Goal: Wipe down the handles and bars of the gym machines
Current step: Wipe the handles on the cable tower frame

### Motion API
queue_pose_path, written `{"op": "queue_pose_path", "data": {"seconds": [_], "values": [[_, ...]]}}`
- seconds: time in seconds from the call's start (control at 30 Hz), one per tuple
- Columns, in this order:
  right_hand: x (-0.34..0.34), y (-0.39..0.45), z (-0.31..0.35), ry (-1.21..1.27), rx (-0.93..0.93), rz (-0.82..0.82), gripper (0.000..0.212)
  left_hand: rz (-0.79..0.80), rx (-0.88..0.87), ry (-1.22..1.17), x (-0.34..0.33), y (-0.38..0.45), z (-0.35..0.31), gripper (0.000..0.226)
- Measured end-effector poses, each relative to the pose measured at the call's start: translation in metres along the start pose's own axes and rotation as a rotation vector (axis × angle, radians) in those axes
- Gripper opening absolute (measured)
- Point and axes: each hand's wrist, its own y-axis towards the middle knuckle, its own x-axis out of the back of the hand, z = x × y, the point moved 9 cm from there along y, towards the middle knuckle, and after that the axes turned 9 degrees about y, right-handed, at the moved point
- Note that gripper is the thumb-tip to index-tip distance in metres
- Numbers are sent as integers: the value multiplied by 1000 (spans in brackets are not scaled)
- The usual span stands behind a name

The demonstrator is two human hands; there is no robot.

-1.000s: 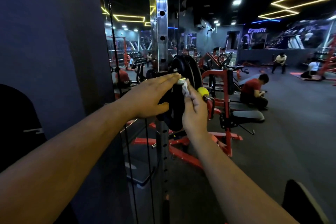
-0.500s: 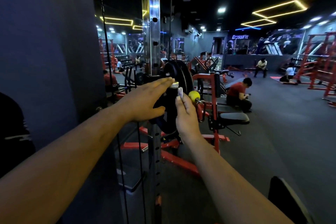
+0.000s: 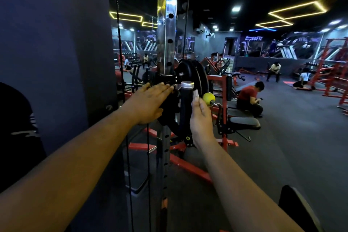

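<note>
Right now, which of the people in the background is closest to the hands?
The person in the red shirt, crouched just right of the yellow knob. The others sit far back by the walls.

Two hands [image 3: 148,101] — one handle [image 3: 185,107], one yellow knob [image 3: 208,97].

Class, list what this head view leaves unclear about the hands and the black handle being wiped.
- Cloth: the right hand, seen from behind, hides whether it holds one.
- Right palm: whether it touches the black handle cannot be told.
- Left hand fingertips: contact with the bracket is lost in dark blur.
- Handle's lower end: merges with dark plates.
</note>
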Motion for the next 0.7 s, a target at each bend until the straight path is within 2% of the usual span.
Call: {"op": "queue_pose_path", "data": {"seconds": [0.17, 0.27, 0.33, 0.4, 0.5, 0.6, 0.7], "values": [[15, -36, -38, -89, -181, 48, 52, -30, 75, -63, -23, -2, 0, 90], [-2, -14, -11, -77, -188, 105, 79, -103, 88, -157, -23, 4, 5, 89], [-11, 1, 8, -78, -154, 120, 89, -107, 39, -204, -24, 10, 1, 89], [-14, 7, 17, -65, -126, 115, 85, -97, 13, -234, -27, 14, -4, 90], [-11, -7, -3, -74, -100, 144, 74, -95, 33, -292, -32, 13, -6, 92], [8, -33, -40, -104, -126, 67, 49, -110, 28, -318, -29, 13, -6, 92], [13, -35, -51, -16, -158, 71, 29, -129, 3, -319, -25, 17, -3, 93]]}}
